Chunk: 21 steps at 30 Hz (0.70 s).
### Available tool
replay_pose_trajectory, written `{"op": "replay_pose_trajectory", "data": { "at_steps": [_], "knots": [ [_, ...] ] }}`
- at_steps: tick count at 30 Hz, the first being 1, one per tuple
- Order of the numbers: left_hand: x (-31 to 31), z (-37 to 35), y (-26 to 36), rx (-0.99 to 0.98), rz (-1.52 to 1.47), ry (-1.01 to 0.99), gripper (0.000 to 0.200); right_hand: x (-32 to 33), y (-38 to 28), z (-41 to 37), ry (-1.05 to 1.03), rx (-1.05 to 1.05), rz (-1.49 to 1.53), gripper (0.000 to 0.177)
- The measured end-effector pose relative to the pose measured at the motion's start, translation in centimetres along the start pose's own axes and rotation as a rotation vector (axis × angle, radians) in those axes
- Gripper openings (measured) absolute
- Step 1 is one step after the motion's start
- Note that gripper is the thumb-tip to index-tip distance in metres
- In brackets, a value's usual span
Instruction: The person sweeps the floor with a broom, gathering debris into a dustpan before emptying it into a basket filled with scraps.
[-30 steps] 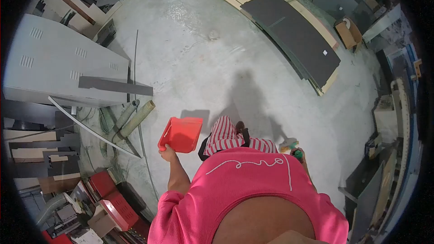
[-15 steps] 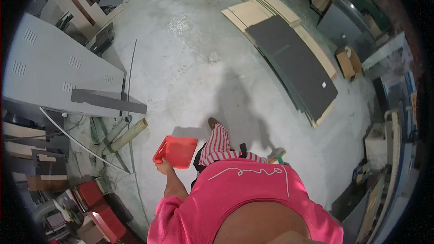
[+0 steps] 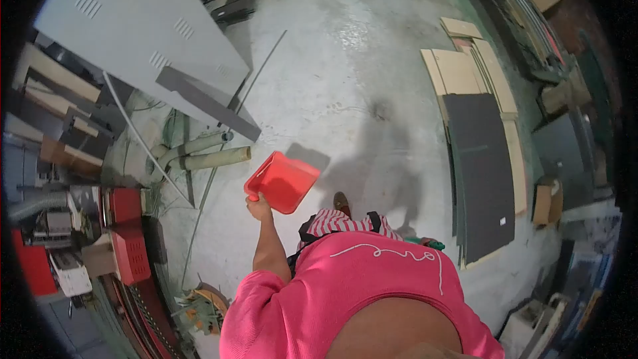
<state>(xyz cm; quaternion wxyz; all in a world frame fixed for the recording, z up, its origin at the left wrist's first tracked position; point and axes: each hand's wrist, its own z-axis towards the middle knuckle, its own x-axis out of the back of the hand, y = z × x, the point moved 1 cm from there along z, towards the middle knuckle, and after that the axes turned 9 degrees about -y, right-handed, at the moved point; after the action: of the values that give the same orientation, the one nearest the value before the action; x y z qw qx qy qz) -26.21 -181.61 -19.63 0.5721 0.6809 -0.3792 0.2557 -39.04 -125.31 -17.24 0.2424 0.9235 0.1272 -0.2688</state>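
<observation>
– What is the left hand doing in the head view?

– The left hand (image 3: 259, 207) is clamped on a red dustpan (image 3: 289, 179), which is near, left of the body and above the grey floor (image 3: 319, 100)

– And the right?

– The pink sweater (image 3: 379, 272) hides it, so I cannot tell how it is set. A green object (image 3: 433, 244) shows just past the sweater's right side, too small to name

– What lies around the dustpan?

– A ribbed hose (image 3: 216, 159) to its left, with a grey vented cabinet (image 3: 146, 33) farther off. Well to the right, a dark panel (image 3: 480, 166) lies on pale boards (image 3: 458, 72)
</observation>
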Motion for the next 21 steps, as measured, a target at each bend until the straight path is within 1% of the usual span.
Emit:
{"op": "replay_pose_trajectory", "data": {
  "at_steps": [2,3,4,5,7,8,9,10,11,13,14,16,17,18,19,21],
  "knots": [
    [1.1,-0.7,1.1,-0.029,-0.061,0.057,0.032,-2.3,0.3,1.7,0.013,-0.054,0.039,0.021],
    [1.5,-1.0,0.6,-0.018,-0.061,0.078,0.032,-3.2,0.2,2.4,0.016,-0.080,0.047,0.021],
    [1.6,-1.0,-0.1,0.018,-0.127,0.101,0.030,-4.2,0.1,3.4,0.023,-0.086,0.025,0.021],
    [1.7,-1.2,-0.9,0.055,-0.196,0.123,0.028,-4.9,-0.3,4.8,-0.016,-0.059,-0.045,0.022],
    [2.4,-2.5,-3.2,0.110,-0.230,0.181,0.029,-9.3,2.3,5.0,0.077,-0.068,-0.191,0.025],
    [2.9,-3.7,-4.1,0.172,-0.205,0.231,0.030,-10.2,1.8,6.0,0.085,-0.088,-0.206,0.025],
    [3.7,-5.0,-5.2,0.235,-0.179,0.283,0.031,-11.0,1.2,7.1,0.062,-0.154,-0.279,0.025],
    [4.0,-6.2,-7.2,0.239,-0.178,0.330,0.033,-11.8,1.1,8.0,0.041,-0.221,-0.350,0.025],
    [4.5,-7.5,-8.4,0.264,-0.178,0.355,0.033,-12.8,1.5,8.5,0.057,-0.246,-0.370,0.025],
    [5.7,-11.4,-11.7,0.489,-0.102,0.382,0.035,-14.9,2.0,9.0,0.035,-0.267,-0.566,0.026],
    [6.4,-13.8,-13.4,0.540,-0.097,0.411,0.035,-15.6,2.3,9.2,0.035,-0.280,-0.667,0.026],
    [7.3,-17.8,-16.0,0.675,-0.093,0.505,0.038,-16.4,2.3,9.8,0.055,-0.341,-0.771,0.026],
    [8.1,-20.0,-16.4,0.724,-0.100,0.543,0.038,-17.0,2.2,10.4,0.045,-0.366,-0.839,0.025],
    [9.0,-22.4,-16.3,0.800,-0.116,0.561,0.039,-17.1,1.8,11.5,0.037,-0.483,-0.851,0.025],
    [9.7,-24.4,-16.3,0.869,-0.133,0.576,0.040,-17.5,2.1,11.9,0.054,-0.524,-0.881,0.025],
    [10.2,-28.2,-17.2,0.935,-0.146,0.619,0.041,-18.1,1.9,12.4,0.136,-0.510,-0.925,0.026]
  ]
}}
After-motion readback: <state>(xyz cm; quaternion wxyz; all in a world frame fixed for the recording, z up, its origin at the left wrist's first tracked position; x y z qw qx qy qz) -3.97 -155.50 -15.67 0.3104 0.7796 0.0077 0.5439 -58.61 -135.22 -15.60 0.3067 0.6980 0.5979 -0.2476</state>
